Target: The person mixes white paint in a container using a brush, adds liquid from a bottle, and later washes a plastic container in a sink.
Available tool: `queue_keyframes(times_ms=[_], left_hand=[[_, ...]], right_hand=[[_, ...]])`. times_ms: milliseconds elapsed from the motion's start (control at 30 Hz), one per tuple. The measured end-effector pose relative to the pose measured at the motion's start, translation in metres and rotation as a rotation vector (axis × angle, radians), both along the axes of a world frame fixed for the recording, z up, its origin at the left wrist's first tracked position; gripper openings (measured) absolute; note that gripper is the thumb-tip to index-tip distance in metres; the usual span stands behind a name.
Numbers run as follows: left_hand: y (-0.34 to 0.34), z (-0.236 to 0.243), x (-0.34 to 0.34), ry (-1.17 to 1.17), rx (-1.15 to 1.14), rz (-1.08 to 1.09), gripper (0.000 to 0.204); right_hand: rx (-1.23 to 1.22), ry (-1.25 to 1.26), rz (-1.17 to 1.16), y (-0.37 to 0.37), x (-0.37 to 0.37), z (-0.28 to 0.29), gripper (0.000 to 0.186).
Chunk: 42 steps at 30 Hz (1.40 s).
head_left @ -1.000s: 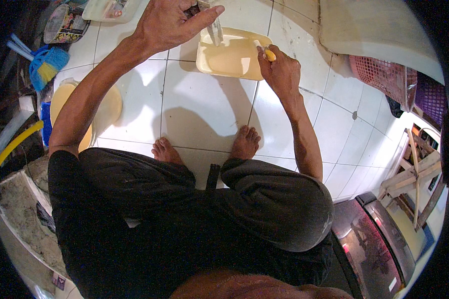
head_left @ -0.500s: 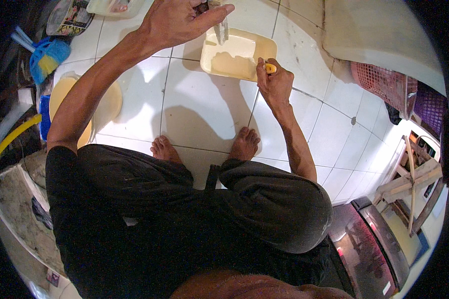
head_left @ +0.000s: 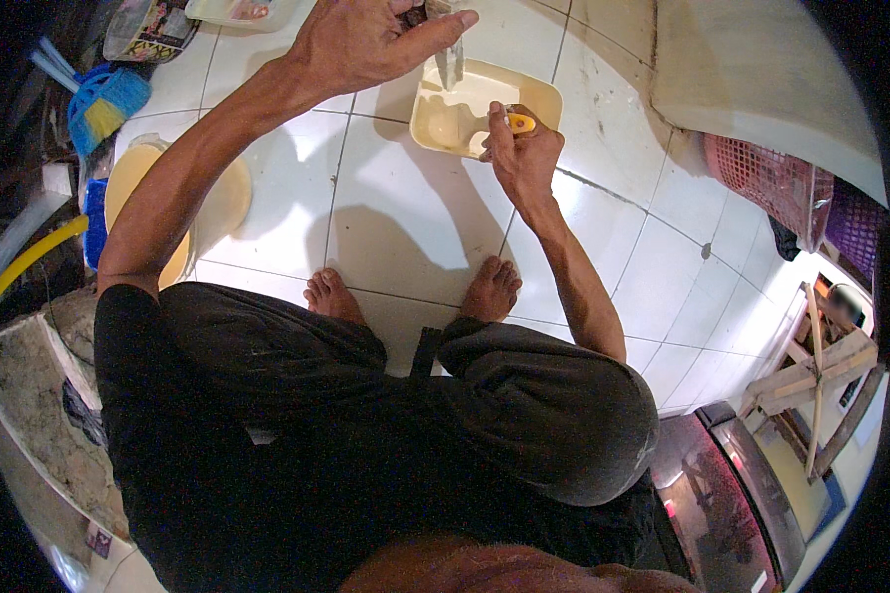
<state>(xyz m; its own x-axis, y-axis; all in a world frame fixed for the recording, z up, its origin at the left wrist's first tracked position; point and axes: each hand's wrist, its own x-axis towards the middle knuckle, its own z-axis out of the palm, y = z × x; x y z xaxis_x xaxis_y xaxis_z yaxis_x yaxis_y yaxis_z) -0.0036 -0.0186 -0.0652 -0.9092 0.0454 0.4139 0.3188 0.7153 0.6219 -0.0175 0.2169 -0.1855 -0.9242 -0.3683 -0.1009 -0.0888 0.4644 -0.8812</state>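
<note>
A cream rectangular plastic tub [head_left: 549, 96] stands on the tiles in front of me. My right hand [head_left: 524, 153] is closed round a tool with a yellow handle [head_left: 521, 124], held over the tub's near right side; its working end is hidden. At the upper edge my left hand [head_left: 366, 44] grips a greyish, strip-like piece [head_left: 449, 67] with something dark beside it. The strip hangs down over the tub's far left corner. My left thumb points right, and the other fingers are partly hidden.
On the left are a round cream basin [head_left: 232, 198] behind my forearm, a blue and yellow brush [head_left: 109, 104] and a yellow hose [head_left: 30, 262]. A pale container [head_left: 242, 12] stands at the top. A pink basket [head_left: 761, 173] and wooden frame [head_left: 816, 371] are on the right.
My right hand has shifted left and slightly up, bringing the yellow handle further over the tub. My left hand still holds the greyish strip. The whole view has moved slightly.
</note>
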Motion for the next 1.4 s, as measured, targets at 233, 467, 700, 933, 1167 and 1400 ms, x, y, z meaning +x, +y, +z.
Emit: queue_keyframes(times_ms=[233,467,700,933,1167,1400], left_hand=[[-0.005,-0.001,0.0,0.011,-0.076,0.034,0.033],[-0.005,0.002,-0.003,-0.002,-0.027,0.018,0.034],[-0.003,0.001,-0.001,-0.002,-0.065,0.043,0.033],[0.001,0.014,0.005,-0.067,-0.001,0.057,0.029],[-0.001,0.032,0.008,0.09,-0.095,-0.029,0.027],[0.0,0.022,0.013,-0.086,-0.008,0.022,0.024]], right_hand=[[-0.13,-0.052,-0.125,0.008,-0.004,0.021,0.032],[0.127,0.282,-0.082,0.036,-0.032,0.023,0.034],[0.307,0.403,0.125,0.023,-0.043,0.01,0.023],[0.125,0.317,0.315,0.006,-0.044,0.0,0.03],[-0.013,0.017,0.402,0.011,-0.042,-0.001,0.03],[0.086,-0.043,0.496,0.029,-0.04,0.011,0.031]])
